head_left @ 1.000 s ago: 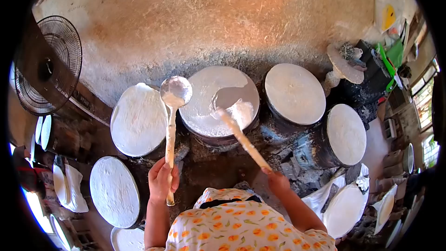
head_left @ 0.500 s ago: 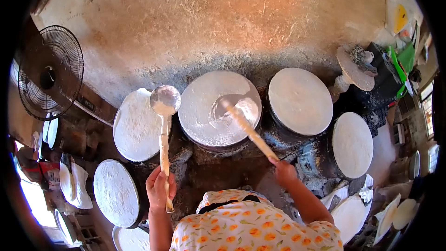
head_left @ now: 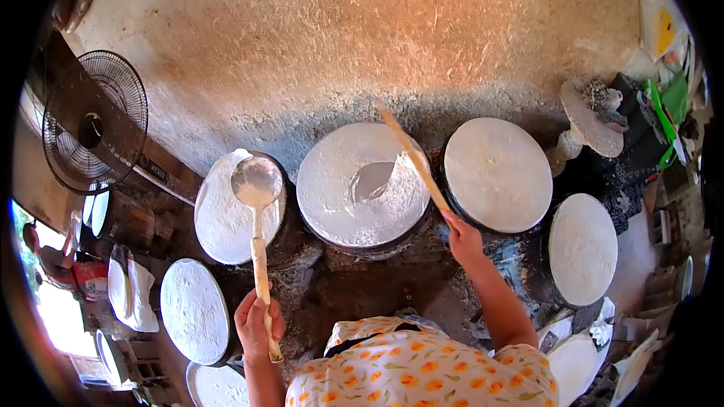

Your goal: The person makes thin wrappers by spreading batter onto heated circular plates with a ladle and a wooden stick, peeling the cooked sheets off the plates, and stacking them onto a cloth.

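Observation:
My left hand (head_left: 259, 322) is closed around the handle of a ladle (head_left: 257, 183), whose round metal bowl hangs over the round white surface to the left of centre. Pale residue coats the bowl. My right hand (head_left: 465, 240) grips a flat wooden stick (head_left: 413, 152), slanting up and left across the right side of the middle round griddle (head_left: 332, 203). White batter covers that griddle, except for a greyish patch (head_left: 371, 181) near its centre. A thicker ridge of batter (head_left: 407, 181) lies beside the patch, close under the stick.
More round white-covered griddles stand around me, including one to the right (head_left: 498, 175), one farther right (head_left: 583, 249) and one at the left (head_left: 194, 311). A standing fan (head_left: 94, 120) is at the far left. A plastered wall (head_left: 286, 45) rises behind the griddles.
The stick has lifted off the centre of the middle griddle and swung up toward its far right side. The grey patch is more exposed. My left hand still holds the ladle.

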{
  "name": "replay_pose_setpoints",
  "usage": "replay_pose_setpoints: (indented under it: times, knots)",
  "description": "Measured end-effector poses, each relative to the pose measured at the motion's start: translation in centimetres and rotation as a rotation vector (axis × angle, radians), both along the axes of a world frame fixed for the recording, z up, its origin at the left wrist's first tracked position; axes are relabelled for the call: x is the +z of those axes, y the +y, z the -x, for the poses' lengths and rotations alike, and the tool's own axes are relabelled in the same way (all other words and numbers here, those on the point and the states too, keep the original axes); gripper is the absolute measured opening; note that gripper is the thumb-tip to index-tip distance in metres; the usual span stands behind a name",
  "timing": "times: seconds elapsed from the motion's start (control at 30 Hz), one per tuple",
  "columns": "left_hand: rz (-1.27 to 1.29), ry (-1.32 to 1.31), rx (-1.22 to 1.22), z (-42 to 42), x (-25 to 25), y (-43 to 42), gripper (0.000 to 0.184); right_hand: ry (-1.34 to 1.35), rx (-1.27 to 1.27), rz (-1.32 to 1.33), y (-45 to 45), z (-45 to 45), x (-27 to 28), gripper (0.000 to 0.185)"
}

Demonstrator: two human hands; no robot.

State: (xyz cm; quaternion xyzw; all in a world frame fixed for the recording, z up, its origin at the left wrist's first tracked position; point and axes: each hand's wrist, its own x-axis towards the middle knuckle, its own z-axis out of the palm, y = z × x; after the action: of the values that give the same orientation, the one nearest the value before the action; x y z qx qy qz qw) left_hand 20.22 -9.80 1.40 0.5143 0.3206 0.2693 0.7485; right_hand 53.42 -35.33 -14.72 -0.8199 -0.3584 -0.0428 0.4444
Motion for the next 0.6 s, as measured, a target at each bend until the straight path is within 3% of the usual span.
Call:
replay_pose_setpoints:
  times: [0.1, 0.17, 0.2, 0.3, 0.37, 0.5, 0.57, 0.6]
  knots:
    - [0.002, 0.008, -0.027, 0.3, 0.0, 0.0, 0.032, 0.077, -0.122, 0.142, -1.1, -0.3, -0.8, 0.048]
    - [0.011, 0.017, -0.036, -0.3, -0.1, -0.2, 0.032, 0.201, -0.143, 0.576, 0.3, -1.6, -1.0, 0.052]
    - [0.002, 0.031, -0.044, -0.8, -0.1, -0.4, 0.032, 0.201, -0.147, 0.573, 1.2, -1.9, -1.1, 0.052]
    - [0.002, 0.046, -0.074, -1.3, -0.3, -0.4, 0.033, 0.178, -0.041, 0.143, 4.0, -2.1, -2.6, 0.057]
    - [0.027, 0.02, -0.088, -1.6, -0.5, -0.3, 0.032, 0.336, 0.028, 0.287, 4.6, 0.0, -1.2, 0.06]
    - [0.07, 0.007, -0.106, -1.4, -0.2, 0.2, 0.03, 0.234, 0.158, 0.21, 2.7, 1.3, -0.7, 0.064]
    - [0.06, 0.01, -0.106, -1.5, -0.1, 0.3, 0.031, 0.422, -0.125, 0.251, 1.4, 1.0, 0.3, 0.063]
    - [0.049, 0.014, -0.104, -1.5, -0.1, 0.3, 0.033, 0.345, -0.119, 0.179, 0.5, 0.6, -0.8, 0.062]
